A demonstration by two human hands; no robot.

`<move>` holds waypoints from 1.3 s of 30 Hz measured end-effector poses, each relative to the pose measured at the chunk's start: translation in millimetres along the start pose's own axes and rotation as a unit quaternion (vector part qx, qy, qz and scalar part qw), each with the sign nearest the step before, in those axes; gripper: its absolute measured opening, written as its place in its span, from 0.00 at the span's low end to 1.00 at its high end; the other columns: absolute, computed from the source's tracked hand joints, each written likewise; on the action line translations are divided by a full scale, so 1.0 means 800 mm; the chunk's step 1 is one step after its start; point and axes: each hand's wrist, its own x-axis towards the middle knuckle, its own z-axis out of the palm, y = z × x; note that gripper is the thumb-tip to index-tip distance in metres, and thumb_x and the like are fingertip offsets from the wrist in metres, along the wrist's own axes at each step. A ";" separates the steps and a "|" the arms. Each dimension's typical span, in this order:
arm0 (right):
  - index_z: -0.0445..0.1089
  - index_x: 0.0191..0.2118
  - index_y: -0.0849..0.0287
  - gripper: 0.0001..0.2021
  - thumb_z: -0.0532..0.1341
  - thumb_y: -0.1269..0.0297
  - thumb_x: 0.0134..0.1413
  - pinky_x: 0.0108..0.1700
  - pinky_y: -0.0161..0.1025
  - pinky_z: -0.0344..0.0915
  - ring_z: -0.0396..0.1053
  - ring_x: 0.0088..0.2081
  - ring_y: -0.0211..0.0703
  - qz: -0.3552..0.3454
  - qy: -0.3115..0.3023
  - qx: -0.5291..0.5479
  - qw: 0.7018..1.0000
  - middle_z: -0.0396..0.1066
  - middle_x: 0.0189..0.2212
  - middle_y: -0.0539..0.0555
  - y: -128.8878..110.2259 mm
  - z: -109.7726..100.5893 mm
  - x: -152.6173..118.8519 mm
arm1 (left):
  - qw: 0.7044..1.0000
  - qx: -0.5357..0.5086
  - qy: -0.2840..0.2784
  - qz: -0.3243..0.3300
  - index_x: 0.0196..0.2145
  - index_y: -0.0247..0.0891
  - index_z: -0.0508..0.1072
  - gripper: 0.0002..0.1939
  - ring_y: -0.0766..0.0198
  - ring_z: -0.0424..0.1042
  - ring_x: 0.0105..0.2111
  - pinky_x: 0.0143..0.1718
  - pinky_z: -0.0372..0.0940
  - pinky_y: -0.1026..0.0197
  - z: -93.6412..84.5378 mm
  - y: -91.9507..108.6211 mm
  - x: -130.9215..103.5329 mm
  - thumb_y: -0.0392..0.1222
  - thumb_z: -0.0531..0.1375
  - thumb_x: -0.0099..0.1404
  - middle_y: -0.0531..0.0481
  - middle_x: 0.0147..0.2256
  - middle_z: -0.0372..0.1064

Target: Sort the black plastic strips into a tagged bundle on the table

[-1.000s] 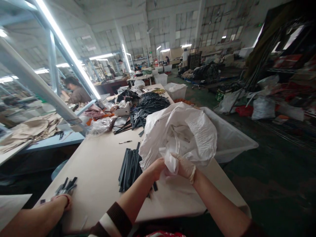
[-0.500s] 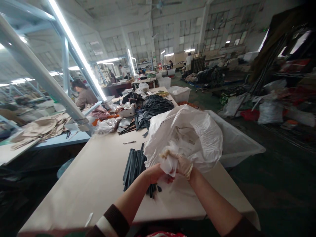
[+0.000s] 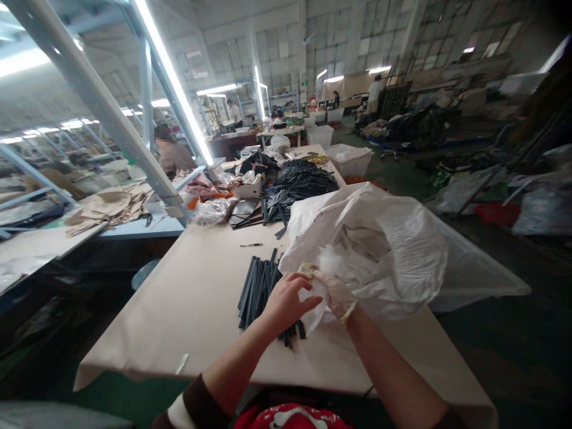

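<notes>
Before me on the table a large white woven sack (image 3: pixel 415 238) gapes open, with crumpled translucent white plastic (image 3: pixel 342 262) inside its mouth. My right hand (image 3: pixel 337 295), in a pale glove, is closed on a thin translucent white sheet (image 3: pixel 316 307) that hangs below the fingers. Bare, my left hand (image 3: pixel 290 298) is right beside it, thumb and fingers apart, the fingertips close to the gloved fingers. Whether they touch the sheet I cannot tell. A bundle of dark flat strips (image 3: pixel 257 292) lies under and left of my left hand.
A pen (image 3: pixel 251 245) and a small white scrap (image 3: pixel 182 363) lie on the table (image 3: pixel 156 322). Farther back are a heap of dark strips (image 3: pixel 304 185) and a clear plastic bag (image 3: pixel 210 211). A translucent bin (image 3: pixel 482 262) stands behind the sack. A metal post (image 3: pixel 111 113) rises at left.
My left hand has come up from under the crumpled sheet and its fingers have spread. The sheet now hangs from my right hand. The view has shifted left, so things appear farther right.
</notes>
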 end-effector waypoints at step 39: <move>0.73 0.24 0.66 0.16 0.71 0.59 0.28 0.14 0.27 0.46 0.52 0.15 0.25 0.210 0.065 -0.066 0.973 0.63 0.16 0.48 0.090 0.052 0.055 | 0.914 0.121 0.061 -0.382 0.47 0.28 0.62 0.22 0.53 0.62 0.50 0.48 0.56 0.58 -0.082 -0.329 0.043 0.45 0.55 0.58 0.33 0.49 0.62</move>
